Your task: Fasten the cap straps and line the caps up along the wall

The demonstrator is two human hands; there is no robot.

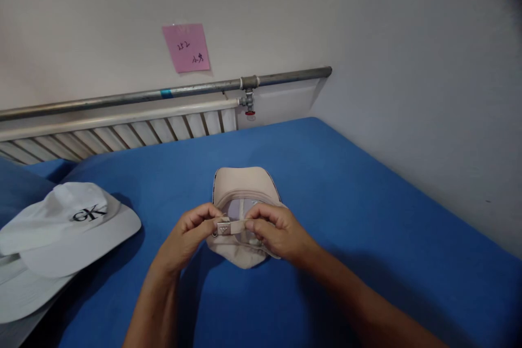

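Note:
A beige baseball cap (247, 182) lies upside down on the blue bedding, its brim pointing away from me and its inside showing. Across its near side runs the back strap (237, 227) with a square metal buckle (223, 228). My left hand (190, 234) pinches the strap at the buckle, thumb and index finger closed. My right hand (277, 228) pinches the strap's other part, a short way to the right of the buckle. Part of the cap's right side is hidden behind my right hand.
White caps (69, 228), one with black letters on its front, lie overlapping at the left. A radiator (163, 129) and a metal pipe (196, 88) with a red-handled valve (250, 114) run along the back wall. A pink note (186, 49) hangs above. A wall rises at the right.

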